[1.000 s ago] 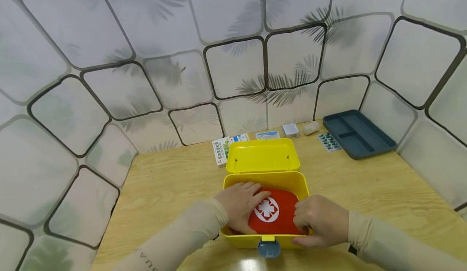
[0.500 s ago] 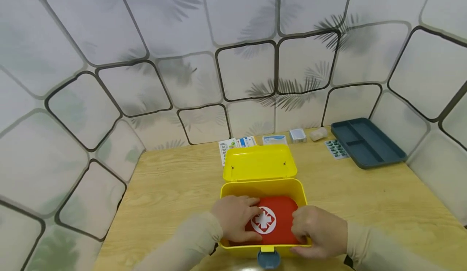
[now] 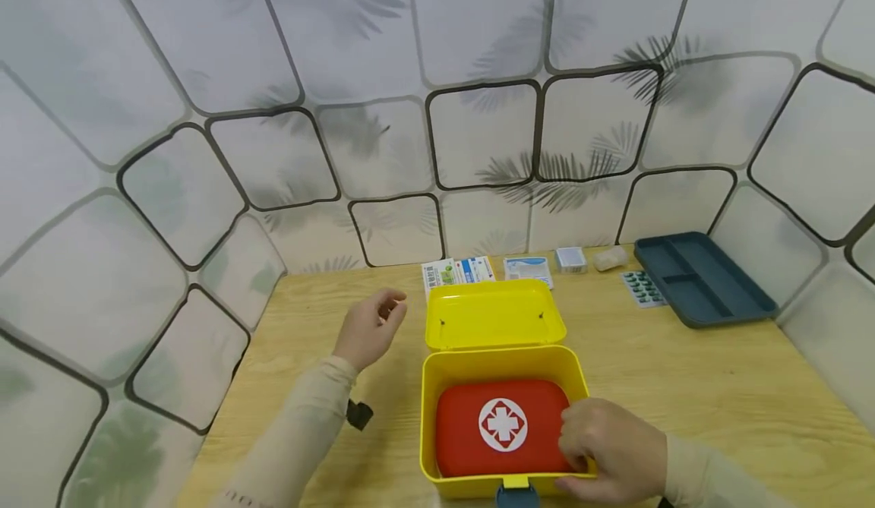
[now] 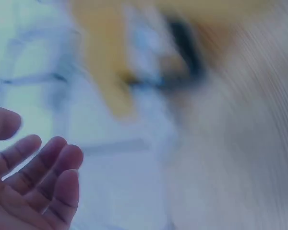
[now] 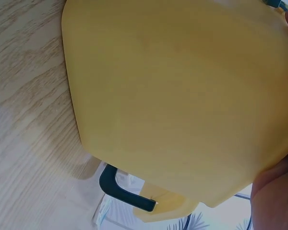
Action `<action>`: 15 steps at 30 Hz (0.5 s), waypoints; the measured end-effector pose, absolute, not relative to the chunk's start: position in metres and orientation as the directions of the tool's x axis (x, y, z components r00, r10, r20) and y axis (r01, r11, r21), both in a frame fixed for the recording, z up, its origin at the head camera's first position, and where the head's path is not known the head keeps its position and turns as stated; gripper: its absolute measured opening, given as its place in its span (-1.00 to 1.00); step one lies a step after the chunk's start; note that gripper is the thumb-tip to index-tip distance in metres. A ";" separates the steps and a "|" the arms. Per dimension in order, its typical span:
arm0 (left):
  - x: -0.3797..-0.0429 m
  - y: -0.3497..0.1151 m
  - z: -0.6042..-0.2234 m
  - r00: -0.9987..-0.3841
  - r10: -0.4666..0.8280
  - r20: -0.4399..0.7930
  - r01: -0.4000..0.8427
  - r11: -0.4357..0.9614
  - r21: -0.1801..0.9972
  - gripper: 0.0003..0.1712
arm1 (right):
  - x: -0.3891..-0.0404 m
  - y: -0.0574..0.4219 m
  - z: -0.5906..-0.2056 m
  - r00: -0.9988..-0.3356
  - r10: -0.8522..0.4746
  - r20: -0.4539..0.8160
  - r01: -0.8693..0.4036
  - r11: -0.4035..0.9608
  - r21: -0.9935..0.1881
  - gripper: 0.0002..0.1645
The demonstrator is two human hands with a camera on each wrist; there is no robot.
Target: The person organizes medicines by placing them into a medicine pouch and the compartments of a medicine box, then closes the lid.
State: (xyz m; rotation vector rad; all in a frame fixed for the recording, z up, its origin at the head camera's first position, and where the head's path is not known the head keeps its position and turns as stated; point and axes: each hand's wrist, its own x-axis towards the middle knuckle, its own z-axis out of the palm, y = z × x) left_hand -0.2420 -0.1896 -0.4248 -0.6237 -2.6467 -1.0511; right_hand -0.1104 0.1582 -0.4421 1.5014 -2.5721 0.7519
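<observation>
A yellow lidded storage box (image 3: 432, 417) stands on the wooden table, its lid (image 3: 494, 314) flipped back. Inside lies a red first-aid pouch (image 3: 465, 428) with a white cross emblem. My right hand (image 3: 611, 447) grips the box's right front rim, fingers curled over the edge; in the right wrist view the box's side wall (image 5: 173, 105) fills most of the picture. To the left of the lid, my left hand (image 3: 371, 329) is raised with loosely bent fingers and holds nothing. The left wrist view also shows that left hand (image 4: 36, 184) with nothing in it.
Behind the lid lie medicine boxes (image 3: 456, 271), a blue-white packet (image 3: 529, 270), a small box (image 3: 570, 260) and a beige roll (image 3: 611, 258). At the back right are a blister pack (image 3: 642, 288) and a dark divided tray (image 3: 707, 280). A patterned wall borders the table.
My left hand has come off the red pouch, out of the box and up to the left. The right hand keeps its grip on the rim. The head view has shifted slightly.
</observation>
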 end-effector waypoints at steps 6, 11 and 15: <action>-0.299 -0.177 -0.481 -0.906 0.423 0.012 0.415 0.884 0.215 -0.40 | -0.109 0.164 -0.444 -0.527 -0.788 0.317 -0.838 0.422 -0.346 -0.58; -0.313 -0.160 -0.504 -0.858 0.499 -0.122 0.493 0.866 0.082 -0.33 | -0.111 0.162 -0.444 -0.503 -0.794 0.341 -0.856 0.403 -0.324 -0.55; -0.314 -0.159 -0.507 -0.847 0.527 -0.077 0.523 0.850 0.060 -0.39 | -0.110 0.161 -0.445 -0.498 -0.792 0.352 -0.860 0.399 -0.317 -0.54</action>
